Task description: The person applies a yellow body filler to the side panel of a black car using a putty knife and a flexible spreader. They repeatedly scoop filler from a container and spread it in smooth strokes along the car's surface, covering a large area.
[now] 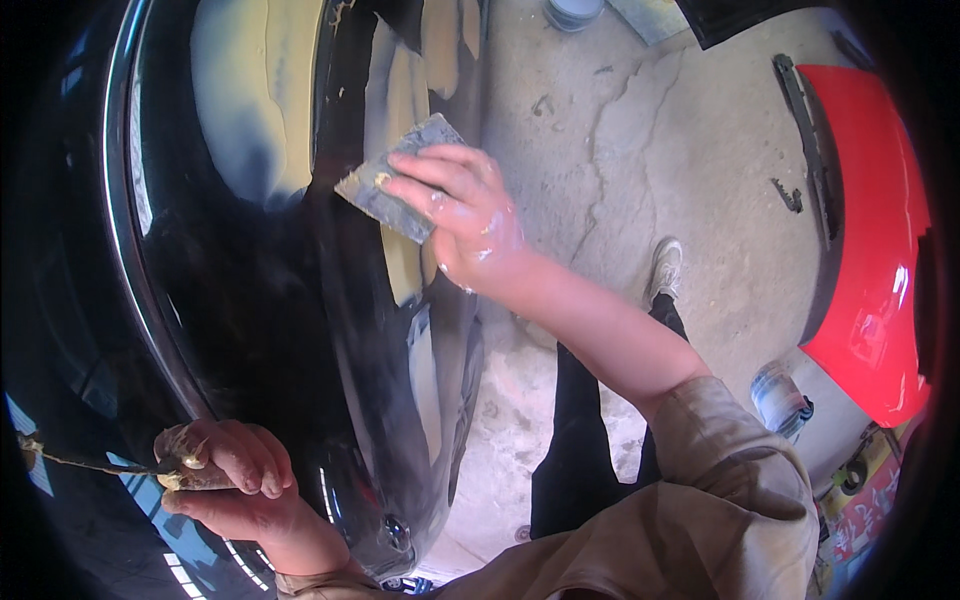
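A glossy black car body panel [250, 300] fills the left half of the view, with pale patches of filler [265, 90] smeared along it. My right hand [465, 215] presses a flat grey spreader [400, 180], dabbed with yellowish filler, against the panel near a filler strip. My left hand [225, 475] sits low at the panel's lower left, closed around a thin putty knife [90, 462] caked with filler, its blade pointing left. Both hands are smeared with putty.
A cracked concrete floor [640, 150] lies to the right. A red car body part [875, 250] lies at the far right with a black trim strip [805, 130] on it. A grey can [782, 398] stands below it. My shoe [665, 268] shows on the floor.
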A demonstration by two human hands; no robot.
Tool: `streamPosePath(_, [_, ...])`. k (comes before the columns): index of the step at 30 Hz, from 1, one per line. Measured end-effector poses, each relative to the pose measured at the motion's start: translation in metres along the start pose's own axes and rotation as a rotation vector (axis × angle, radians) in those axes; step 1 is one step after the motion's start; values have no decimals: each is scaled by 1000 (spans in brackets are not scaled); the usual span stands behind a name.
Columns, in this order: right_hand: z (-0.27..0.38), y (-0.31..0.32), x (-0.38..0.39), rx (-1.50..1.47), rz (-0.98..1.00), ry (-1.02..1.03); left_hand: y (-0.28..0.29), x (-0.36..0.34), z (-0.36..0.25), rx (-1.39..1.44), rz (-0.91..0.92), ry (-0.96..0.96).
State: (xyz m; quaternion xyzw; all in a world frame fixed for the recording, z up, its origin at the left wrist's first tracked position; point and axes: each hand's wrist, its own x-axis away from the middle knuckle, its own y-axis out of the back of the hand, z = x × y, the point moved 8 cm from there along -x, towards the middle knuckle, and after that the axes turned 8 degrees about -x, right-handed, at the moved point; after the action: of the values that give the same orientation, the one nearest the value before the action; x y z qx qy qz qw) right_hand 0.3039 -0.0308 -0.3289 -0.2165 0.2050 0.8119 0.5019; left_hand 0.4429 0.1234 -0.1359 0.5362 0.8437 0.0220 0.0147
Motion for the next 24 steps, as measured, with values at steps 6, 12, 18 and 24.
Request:
streamPosePath(6, [9,-10,32,0,13,29,8,7,-1,-68,-136,19])
streamPosePath(12, [15,-14,60,-26,51,101,2,4,-2,-89,-56,7])
streamPosePath(18, [13,-18,87,-47,132,122,-8,4,1,-50,44,18])
streamPosePath(24, [0,-9,114,-56,301,96,-8,2,4,-5,31,29])
